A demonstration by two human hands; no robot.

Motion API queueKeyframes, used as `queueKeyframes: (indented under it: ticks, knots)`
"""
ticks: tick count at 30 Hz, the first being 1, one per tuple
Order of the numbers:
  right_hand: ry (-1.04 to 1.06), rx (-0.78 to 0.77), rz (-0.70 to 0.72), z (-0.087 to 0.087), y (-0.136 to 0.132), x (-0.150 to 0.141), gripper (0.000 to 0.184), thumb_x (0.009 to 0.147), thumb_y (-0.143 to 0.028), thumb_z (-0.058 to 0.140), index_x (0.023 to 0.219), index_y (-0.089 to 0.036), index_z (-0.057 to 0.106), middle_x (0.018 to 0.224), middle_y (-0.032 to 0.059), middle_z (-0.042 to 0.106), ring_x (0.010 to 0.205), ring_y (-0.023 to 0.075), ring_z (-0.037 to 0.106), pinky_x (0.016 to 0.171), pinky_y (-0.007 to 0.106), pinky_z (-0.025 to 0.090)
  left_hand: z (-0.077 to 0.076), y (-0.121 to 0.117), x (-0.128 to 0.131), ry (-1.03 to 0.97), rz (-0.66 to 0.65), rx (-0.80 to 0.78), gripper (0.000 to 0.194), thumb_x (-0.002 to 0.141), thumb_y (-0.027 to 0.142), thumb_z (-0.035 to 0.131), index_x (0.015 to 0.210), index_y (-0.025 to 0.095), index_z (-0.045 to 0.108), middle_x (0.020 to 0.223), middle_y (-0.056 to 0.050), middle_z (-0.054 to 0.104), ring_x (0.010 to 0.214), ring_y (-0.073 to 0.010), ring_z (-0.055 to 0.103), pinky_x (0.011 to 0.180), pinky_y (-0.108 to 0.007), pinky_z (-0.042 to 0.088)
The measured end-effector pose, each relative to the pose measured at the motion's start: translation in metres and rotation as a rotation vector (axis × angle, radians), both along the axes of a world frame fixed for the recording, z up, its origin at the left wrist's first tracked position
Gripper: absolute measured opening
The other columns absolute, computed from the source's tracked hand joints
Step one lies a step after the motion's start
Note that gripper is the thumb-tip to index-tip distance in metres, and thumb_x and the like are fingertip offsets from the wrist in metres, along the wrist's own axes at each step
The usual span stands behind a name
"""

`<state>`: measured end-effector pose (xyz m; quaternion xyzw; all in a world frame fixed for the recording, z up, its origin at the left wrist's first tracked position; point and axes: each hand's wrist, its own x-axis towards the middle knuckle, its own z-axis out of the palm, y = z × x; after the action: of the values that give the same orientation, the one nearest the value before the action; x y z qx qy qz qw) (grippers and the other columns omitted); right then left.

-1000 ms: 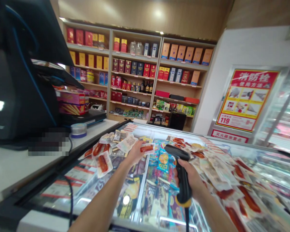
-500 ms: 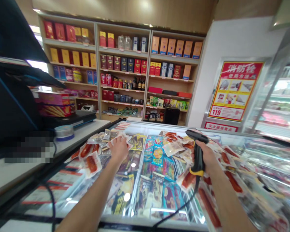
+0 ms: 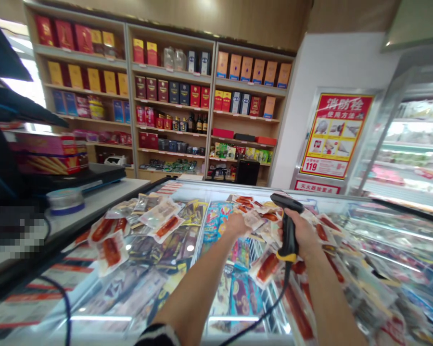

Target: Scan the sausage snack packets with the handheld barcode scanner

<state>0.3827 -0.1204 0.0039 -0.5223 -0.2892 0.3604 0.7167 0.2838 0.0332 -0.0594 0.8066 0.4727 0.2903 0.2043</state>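
In my right hand [image 3: 300, 231] is a black handheld barcode scanner [image 3: 288, 235] with a yellow band at its base; its cable runs down toward me. My left hand [image 3: 236, 225] is over the middle of the glass-topped freezer [image 3: 108, 307], with its fingertips at the edge of a clear food packet [image 3: 254, 220] in the right-hand pile. Whether the fingers grip it is blurred. To the left lies a clear packet of reddish sausage [image 3: 167, 227] beside more packets of red meat [image 3: 111, 250]. Long packed sausages [image 3: 298, 307] lie under my right forearm.
Ice-cream packs [image 3: 243, 293] show through the glass. At left, a counter holds a tape roll [image 3: 65, 201], a snack box [image 3: 50, 154] and dark equipment. Wooden shelves [image 3: 171, 101] with boxed goods stand behind. A red poster [image 3: 337, 134] hangs on the right wall.
My left hand has moved right from the left pile to the right-hand pile, leaving a sausage packet lying on the left. My right hand keeps hold of the scanner. The view has shifted slightly right.
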Motion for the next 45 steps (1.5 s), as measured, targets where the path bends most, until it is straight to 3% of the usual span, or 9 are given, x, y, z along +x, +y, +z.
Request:
queueKeyframes:
  ticks: [5, 8, 11, 17, 25, 38, 45]
  knots:
    - [0.007, -0.022, 0.111, -0.005, 0.005, -0.009, 0.025, 0.064, -0.04, 0.055, 0.07, -0.016, 0.052, 0.046, -0.0016, 0.054, 0.034, 0.0103, 0.047, 0.03, 0.021, 0.038, -0.011, 0.025, -0.048, -0.126, 0.001, -0.094, 0.016, 0.053, 0.019, 0.059, 0.069, 0.017, 0.059, 0.076, -0.006, 0.064, 0.083, -0.0235, 0.057, 0.07, -0.031, 0.04]
    - [0.038, -0.021, 0.195, -0.01, 0.009, -0.021, 0.026, 0.064, -0.04, 0.054, 0.076, -0.016, 0.052, 0.047, -0.0022, 0.054, 0.035, 0.01, 0.047, 0.03, 0.02, 0.038, -0.017, 0.036, -0.084, -0.296, 0.024, -0.118, 0.015, 0.06, 0.016, 0.052, 0.074, 0.016, 0.058, 0.074, -0.003, 0.064, 0.077, -0.0193, 0.058, 0.064, -0.027, 0.043]
    - [0.127, -0.004, 0.301, -0.014, 0.013, -0.037, 0.027, 0.066, -0.041, 0.051, 0.076, -0.016, 0.052, 0.049, -0.002, 0.054, 0.037, 0.0095, 0.048, 0.033, 0.02, 0.039, -0.019, 0.037, -0.104, -0.481, 0.024, -0.149, 0.02, 0.067, 0.016, 0.047, 0.084, 0.015, 0.056, 0.075, -0.002, 0.064, 0.07, -0.016, 0.059, 0.058, -0.024, 0.044]
    - [0.25, 0.044, 0.451, -0.017, 0.012, -0.059, 0.027, 0.069, -0.042, 0.047, 0.077, -0.017, 0.052, 0.05, -0.0026, 0.053, 0.038, 0.0082, 0.047, 0.036, 0.02, 0.04, -0.019, 0.03, -0.107, -0.747, -0.024, -0.207, 0.022, 0.068, 0.018, 0.047, 0.089, 0.015, 0.053, 0.071, -0.001, 0.064, 0.065, -0.0147, 0.06, 0.054, -0.024, 0.045]
    - [0.276, -0.009, 0.477, -0.015, 0.009, -0.058, 0.026, 0.069, -0.042, 0.048, 0.071, -0.016, 0.051, 0.05, -0.0019, 0.053, 0.038, 0.0086, 0.047, 0.036, 0.021, 0.04, -0.017, 0.033, -0.107, -0.841, -0.058, -0.228, 0.022, 0.062, 0.022, 0.052, 0.082, 0.014, 0.055, 0.06, 0.002, 0.06, 0.056, -0.0126, 0.056, 0.05, -0.022, 0.043]
    - [0.223, 0.006, 0.505, -0.015, 0.004, -0.062, 0.026, 0.069, -0.042, 0.047, 0.072, -0.016, 0.051, 0.05, -0.0022, 0.052, 0.038, 0.0083, 0.047, 0.036, 0.021, 0.04, -0.015, 0.028, -0.109, -0.767, -0.047, -0.191, 0.02, 0.063, 0.019, 0.049, 0.082, 0.014, 0.053, 0.065, 0.001, 0.06, 0.059, -0.0127, 0.056, 0.052, -0.022, 0.044]
    - [0.183, 0.017, 0.367, -0.007, 0.003, -0.042, 0.023, 0.069, -0.039, 0.048, 0.074, -0.017, 0.05, 0.049, -0.0028, 0.052, 0.037, 0.0087, 0.047, 0.034, 0.02, 0.039, -0.007, 0.04, -0.124, -0.531, 0.112, -0.121, 0.021, 0.064, 0.016, 0.049, 0.085, 0.013, 0.054, 0.069, -0.001, 0.061, 0.067, -0.0165, 0.057, 0.056, -0.024, 0.043]
